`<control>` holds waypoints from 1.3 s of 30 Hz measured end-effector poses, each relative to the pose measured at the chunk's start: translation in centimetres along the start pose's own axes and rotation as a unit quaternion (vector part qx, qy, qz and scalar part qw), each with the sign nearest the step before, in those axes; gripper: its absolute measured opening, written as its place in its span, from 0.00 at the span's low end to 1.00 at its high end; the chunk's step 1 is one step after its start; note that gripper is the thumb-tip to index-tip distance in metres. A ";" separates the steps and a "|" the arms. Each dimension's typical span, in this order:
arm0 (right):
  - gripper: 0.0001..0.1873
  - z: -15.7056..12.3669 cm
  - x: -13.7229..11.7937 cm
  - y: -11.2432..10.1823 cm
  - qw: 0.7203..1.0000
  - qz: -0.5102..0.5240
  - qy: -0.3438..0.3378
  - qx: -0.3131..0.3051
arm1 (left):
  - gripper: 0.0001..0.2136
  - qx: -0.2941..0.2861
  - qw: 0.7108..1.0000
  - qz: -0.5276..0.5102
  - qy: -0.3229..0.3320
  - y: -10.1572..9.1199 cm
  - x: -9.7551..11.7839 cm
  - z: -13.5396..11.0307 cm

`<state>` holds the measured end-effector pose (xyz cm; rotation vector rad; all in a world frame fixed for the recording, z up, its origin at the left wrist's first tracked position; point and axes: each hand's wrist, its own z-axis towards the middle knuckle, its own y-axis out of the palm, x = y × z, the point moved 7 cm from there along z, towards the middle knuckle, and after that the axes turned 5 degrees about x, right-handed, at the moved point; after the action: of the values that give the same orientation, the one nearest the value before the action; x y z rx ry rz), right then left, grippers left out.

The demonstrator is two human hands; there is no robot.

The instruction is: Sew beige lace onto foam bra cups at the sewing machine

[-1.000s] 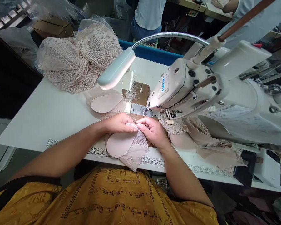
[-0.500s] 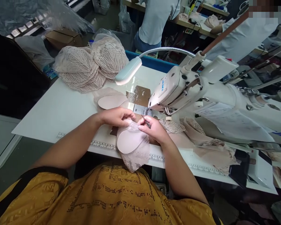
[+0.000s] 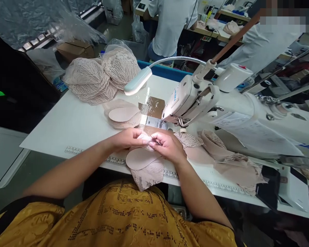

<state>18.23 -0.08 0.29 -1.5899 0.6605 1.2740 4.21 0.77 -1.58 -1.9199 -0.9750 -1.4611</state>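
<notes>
My left hand (image 3: 127,138) and my right hand (image 3: 167,145) meet over a beige lace bra cup (image 3: 145,166) at the front edge of the white table (image 3: 67,127). The left hand's fingers pinch the cup's top edge. The right hand is closed on the same edge and also holds a thin dark tool, perhaps thread snips (image 3: 154,140). The cup's smooth foam side faces up and lace hangs over the table edge. The sewing machine (image 3: 195,97) stands just behind my hands.
A pile of lace cups (image 3: 100,75) lies at the back left, and a stack of foam cups (image 3: 123,115) sits under the gooseneck lamp (image 3: 137,81). More sewn pieces (image 3: 229,161) trail to the right. Another person (image 3: 170,24) sits at a far bench.
My hands have closed together again on the cup's top edge, the right hand bringing the thin tool to the left fingers. The camera view has lifted a little.
</notes>
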 end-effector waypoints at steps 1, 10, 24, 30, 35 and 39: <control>0.13 -0.1 0.3 -0.3 1.000 0.002 -0.001 0.013 | 0.17 0.022 0.999 -0.036 0.003 0.4 -0.2 0.3; 0.15 -0.3 0.4 -2.5 0.996 -0.074 -0.042 0.041 | 0.15 0.062 0.997 -0.018 0.049 0.9 -0.5 1.1; 0.07 0.2 0.3 -0.5 0.999 -0.018 -0.026 0.026 | 0.18 0.039 0.998 0.015 0.037 1.5 -0.4 1.2; 0.07 0.3 0.7 -1.0 0.999 -0.002 -0.015 0.043 | 0.17 0.026 0.995 0.073 0.060 1.7 0.1 0.8; 0.15 -0.4 0.3 -2.3 0.976 -0.145 -0.066 0.146 | 0.17 0.144 0.910 0.367 0.128 -1.0 4.0 -1.4; 0.17 -0.7 -1.5 2.1 0.950 -0.231 -0.208 0.020 | 0.13 0.269 0.841 0.425 0.200 -5.1 6.8 -0.4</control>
<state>16.26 -1.82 0.95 -1.2827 0.0402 1.1726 0.89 5.04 5.01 -1.2651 -0.2072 -0.8562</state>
